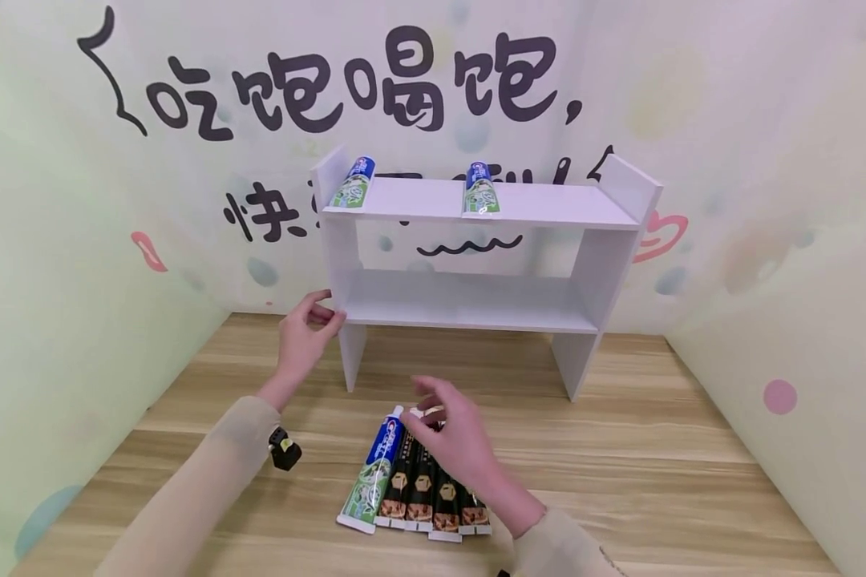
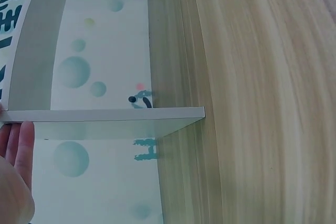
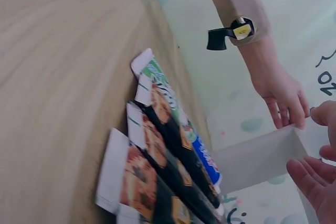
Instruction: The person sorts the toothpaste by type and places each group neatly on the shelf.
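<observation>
My left hand (image 1: pixel 306 336) is at the left side of a white two-tier shelf (image 1: pixel 469 300), gripping the edge of its side panel. In the left wrist view, fingers (image 2: pixel 23 148) lie against the panel's outer face, with a thumb tip on the other side. My right hand (image 1: pixel 458 433) hovers over a row of toothpaste tubes, its fingers spread and holding nothing. The row has a blue-green toothpaste tube (image 1: pixel 371 473) on the left and several black toothpaste tubes (image 1: pixel 422 485) beside it, their caps partly hidden by the hand.
On the top board of the shelf lie two blue-green toothpaste tubes, one at the left end (image 1: pixel 354 184) and one near the middle (image 1: pixel 480 191). The shelf stands on a wood-grain table (image 1: pixel 657 465), in front of a printed wall (image 1: pixel 693 104).
</observation>
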### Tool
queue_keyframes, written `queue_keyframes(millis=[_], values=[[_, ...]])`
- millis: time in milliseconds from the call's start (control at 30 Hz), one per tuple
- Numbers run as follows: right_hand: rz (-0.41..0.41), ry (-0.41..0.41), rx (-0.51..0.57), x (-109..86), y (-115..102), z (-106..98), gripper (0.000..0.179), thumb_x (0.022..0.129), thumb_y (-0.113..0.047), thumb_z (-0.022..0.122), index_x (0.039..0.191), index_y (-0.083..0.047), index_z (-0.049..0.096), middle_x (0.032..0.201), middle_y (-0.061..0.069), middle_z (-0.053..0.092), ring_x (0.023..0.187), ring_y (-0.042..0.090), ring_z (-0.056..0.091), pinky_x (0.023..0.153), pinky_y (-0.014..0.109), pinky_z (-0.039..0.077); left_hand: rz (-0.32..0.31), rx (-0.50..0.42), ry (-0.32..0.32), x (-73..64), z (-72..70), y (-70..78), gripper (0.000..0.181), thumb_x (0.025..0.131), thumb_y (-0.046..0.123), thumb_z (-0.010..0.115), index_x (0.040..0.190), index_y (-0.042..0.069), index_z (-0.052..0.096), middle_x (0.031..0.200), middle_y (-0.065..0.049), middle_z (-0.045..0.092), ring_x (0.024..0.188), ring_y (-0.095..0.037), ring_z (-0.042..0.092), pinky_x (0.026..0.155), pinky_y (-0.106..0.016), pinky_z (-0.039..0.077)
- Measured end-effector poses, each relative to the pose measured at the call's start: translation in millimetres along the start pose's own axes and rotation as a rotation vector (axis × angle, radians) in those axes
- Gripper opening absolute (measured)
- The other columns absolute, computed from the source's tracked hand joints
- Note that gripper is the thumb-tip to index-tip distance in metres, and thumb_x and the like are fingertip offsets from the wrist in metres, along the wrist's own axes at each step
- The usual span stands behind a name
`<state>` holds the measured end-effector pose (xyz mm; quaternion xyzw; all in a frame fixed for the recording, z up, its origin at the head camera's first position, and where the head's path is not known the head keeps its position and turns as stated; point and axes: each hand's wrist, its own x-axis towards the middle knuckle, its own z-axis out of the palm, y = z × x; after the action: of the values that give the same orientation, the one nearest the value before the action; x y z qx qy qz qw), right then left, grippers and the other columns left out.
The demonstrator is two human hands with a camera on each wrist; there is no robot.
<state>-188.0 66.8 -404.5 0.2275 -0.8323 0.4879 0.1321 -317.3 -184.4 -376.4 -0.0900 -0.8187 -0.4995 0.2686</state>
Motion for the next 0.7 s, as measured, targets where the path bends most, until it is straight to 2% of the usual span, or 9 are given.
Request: queue_keyframes(millis=[133, 267, 533, 700], values=[[0.041, -0.094, -0.010, -1.6, 6.0, 10.0, 0.049, 0.091, -0.026, 0.072, 0.134, -0.006, 0.057, 0.116, 0.010, 0.067, 0.096, 0.020, 0.068, 0.079, 0.019, 0.058, -0.019, -0.008, -0.005, 0.5, 0.2, -1.0, 0.040, 0.090, 0.015, 0.072, 0.127, 0.005, 0.062, 0.093, -0.021, 0.071, 0.071, -0.003, 0.060, 0.060, -0.010, 0.051], [0.078, -0.168, -0.025, -3.0, 10.9, 18.0, 0.050, 0.092, -0.028, 0.071, 0.134, -0.006, 0.057, 0.116, 0.012, 0.067, 0.098, 0.022, 0.068, 0.080, 0.019, 0.057, -0.024, -0.018, 0.007, 0.5, 1.4, -2.3, 0.039, 0.090, 0.016, 0.073, 0.125, 0.004, 0.063, 0.093, -0.022, 0.071, 0.069, 0.002, 0.059, 0.060, -0.010, 0.051], [0.072, -0.298, -0.121, -7.3, 20.1, 32.6, 0.043, 0.092, -0.031, 0.071, 0.127, -0.006, 0.063, 0.109, 0.005, 0.072, 0.098, 0.014, 0.067, 0.077, 0.019, 0.055, -0.018, -0.010, 0.012, 0.1, 1.6, 0.1, 0.037, 0.090, 0.016, 0.073, 0.123, 0.004, 0.064, 0.093, -0.021, 0.072, 0.068, 0.005, 0.058, 0.060, -0.009, 0.051], [0.085, -0.336, -0.147, -7.8, 24.7, 33.8, 0.038, 0.091, -0.034, 0.072, 0.119, -0.009, 0.067, 0.100, -0.001, 0.073, 0.092, 0.006, 0.066, 0.078, 0.019, 0.054, -0.016, -0.011, 0.006, 0.7, 1.1, 1.2, 0.036, 0.090, 0.017, 0.073, 0.123, 0.004, 0.064, 0.092, -0.022, 0.072, 0.066, 0.007, 0.058, 0.059, -0.009, 0.050]])
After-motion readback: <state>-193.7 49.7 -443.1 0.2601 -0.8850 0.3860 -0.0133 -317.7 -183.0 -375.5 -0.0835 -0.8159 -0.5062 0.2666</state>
